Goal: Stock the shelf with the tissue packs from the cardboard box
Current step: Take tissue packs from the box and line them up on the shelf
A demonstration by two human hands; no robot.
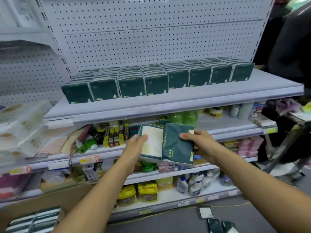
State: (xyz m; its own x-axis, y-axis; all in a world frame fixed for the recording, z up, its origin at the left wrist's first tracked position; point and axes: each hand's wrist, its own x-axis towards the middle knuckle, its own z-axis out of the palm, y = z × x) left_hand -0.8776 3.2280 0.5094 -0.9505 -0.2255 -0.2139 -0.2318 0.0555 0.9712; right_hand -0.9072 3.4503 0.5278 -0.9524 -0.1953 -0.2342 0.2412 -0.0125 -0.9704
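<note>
Two tissue packs are held side by side in mid-air, below and in front of the top shelf (176, 98), which serves as the landmark here. The left pack (151, 142) shows its pale, white-printed face; the right pack (178, 145) shows its dark green wrapper. Their inner edges touch.

The left hand (137, 146) grips the left pack at its outer edge, thumb curled over the pale face and fingers hidden behind. The right hand (197, 142) grips the right pack at its outer edge, fingers curled over the green front near the upper corner.

The green film is creased where it is held, so the packs look soft, light and squashy, with a slick wrapper. Holding them by the short edges, with the thumb across a broad face, seems the safest grip; a hard squeeze would probably dent them.

On the top shelf, rows of shelved packs (156, 78) stand upright, front faces outward. Far below it, at lower left, the cardboard box (55, 197) holds more packs. A few fallen packs (217, 224) lie on the floor, low and to the right.
</note>
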